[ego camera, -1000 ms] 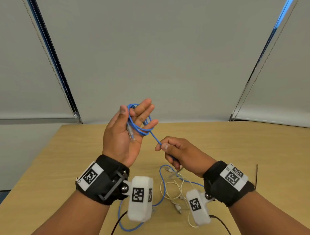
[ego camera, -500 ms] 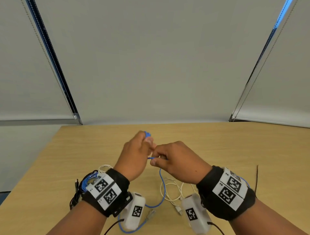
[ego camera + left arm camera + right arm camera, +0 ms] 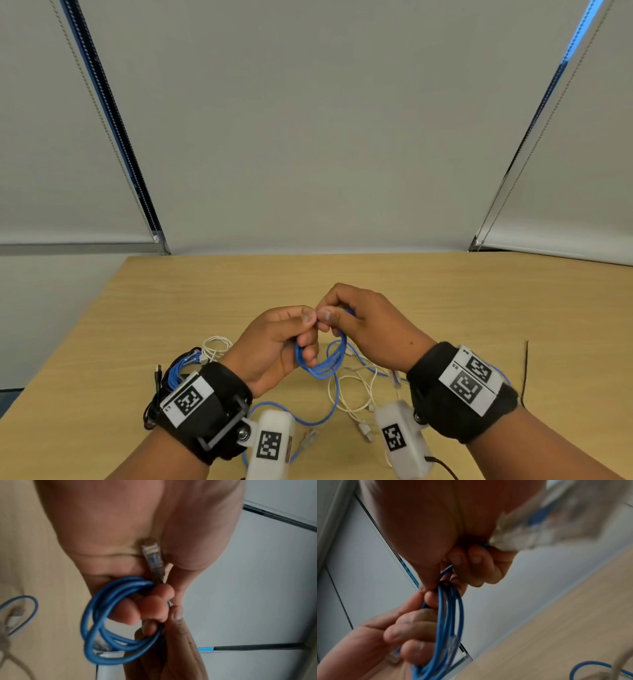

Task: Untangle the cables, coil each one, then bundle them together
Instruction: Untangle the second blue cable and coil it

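Both hands meet above the wooden table (image 3: 445, 298). My left hand (image 3: 291, 334) grips a small coil of blue network cable (image 3: 322, 368), fingers curled through its loops (image 3: 109, 628), and the clear plug (image 3: 152, 555) lies against my palm. My right hand (image 3: 346, 317) pinches the same cable at the top of the coil (image 3: 447, 588), thumb against my left thumb. The cable's loose tail (image 3: 337, 401) trails down to the table and ends in a second plug (image 3: 308, 440). A white cable (image 3: 359, 390) lies tangled under the tail.
At the left of the table sits a pile with a coiled blue cable (image 3: 181, 368), a white cable (image 3: 214, 346) and a black cable (image 3: 157, 387). A black cord (image 3: 525, 370) hangs over the right edge. Closed blinds stand behind the table.
My left hand came down from a raised, open-palmed pose and curled round the blue coil. My right hand moved up to meet it, and the coil now hangs lower between both hands.
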Tool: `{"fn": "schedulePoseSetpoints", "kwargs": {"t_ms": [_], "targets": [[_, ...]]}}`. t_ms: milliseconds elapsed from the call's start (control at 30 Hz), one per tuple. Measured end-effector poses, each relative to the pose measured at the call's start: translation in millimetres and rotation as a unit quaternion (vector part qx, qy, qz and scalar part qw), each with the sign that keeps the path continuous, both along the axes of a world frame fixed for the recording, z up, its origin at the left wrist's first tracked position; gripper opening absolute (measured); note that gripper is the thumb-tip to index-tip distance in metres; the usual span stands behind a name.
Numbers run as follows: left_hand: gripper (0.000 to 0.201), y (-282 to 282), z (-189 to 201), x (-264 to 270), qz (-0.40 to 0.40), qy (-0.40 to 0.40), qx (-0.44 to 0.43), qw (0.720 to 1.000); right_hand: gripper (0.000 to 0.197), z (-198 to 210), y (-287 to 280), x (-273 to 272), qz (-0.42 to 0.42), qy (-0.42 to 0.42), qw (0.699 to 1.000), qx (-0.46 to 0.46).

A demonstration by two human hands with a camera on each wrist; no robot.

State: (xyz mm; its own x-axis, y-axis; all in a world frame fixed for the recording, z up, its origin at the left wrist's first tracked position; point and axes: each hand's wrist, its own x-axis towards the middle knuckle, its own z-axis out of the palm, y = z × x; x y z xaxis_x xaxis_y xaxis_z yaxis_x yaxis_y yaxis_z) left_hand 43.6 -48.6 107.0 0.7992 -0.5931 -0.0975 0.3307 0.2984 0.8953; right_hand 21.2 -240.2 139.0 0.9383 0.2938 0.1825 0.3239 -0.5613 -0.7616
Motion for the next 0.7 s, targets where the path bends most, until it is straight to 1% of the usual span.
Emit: {"fn": "schedulePoseSetpoints", "kwargs": {"t_ms": [100,167,233,300,367,400,500,600,633,700], "targets": [[0.026,-3.2,-7.5,-1.4,0.033,-0.046,0.018,0.998,0.012,-4.5,1.3,1.6,-0.026,-0.009,1.0,0.002],[0.024,-4.0,-10.0,-1.9,0.06,-0.116,0.083,0.988,0.014,-6.5,3.1,2.9,-0.037,-0.012,0.999,-0.012],[0.018,-4.8,-10.2,-1.4,0.073,-0.201,0.176,0.961,0.016,-9.0,4.8,3.5,-0.049,-0.019,0.998,-0.033],[0.021,-8.6,-10.6,-2.0,0.079,-0.239,0.233,0.939,0.021,-12.3,7.2,2.9,-0.065,-0.035,0.996,-0.057],[0.024,-14.0,-12.2,-3.8,0.105,-0.258,0.261,0.924,0.023,-15.2,11.1,2.2,-0.081,-0.056,0.993,-0.068],[0.024,-16.2,-13.4,-5.2,0.125,-0.28,0.273,0.912,0.023,-16.3,13.2,2.3,-0.087,-0.065,0.992,-0.071],[0.02,-18.5,-19.1,-6.9,0.17,-0.371,0.301,0.862,0.025,-17.8,17.8,2.5,-0.092,-0.069,0.991,-0.075],[0.019,-16.9,-21.9,-4.4,0.185,-0.418,0.332,0.825,0.025,-19.0,16.9,2.3,-0.093,-0.054,0.993,-0.053],[0.019,-15.9,-22.8,-3.1,0.189,-0.427,0.343,0.815,0.024,-18.7,16.5,2.2,-0.092,-0.052,0.993,-0.045],[0.018,-12.7,-25.3,-1.2,0.19,-0.426,0.348,0.813,0.022,-16.3,13.4,3.1,-0.084,-0.047,0.994,-0.043]]}}
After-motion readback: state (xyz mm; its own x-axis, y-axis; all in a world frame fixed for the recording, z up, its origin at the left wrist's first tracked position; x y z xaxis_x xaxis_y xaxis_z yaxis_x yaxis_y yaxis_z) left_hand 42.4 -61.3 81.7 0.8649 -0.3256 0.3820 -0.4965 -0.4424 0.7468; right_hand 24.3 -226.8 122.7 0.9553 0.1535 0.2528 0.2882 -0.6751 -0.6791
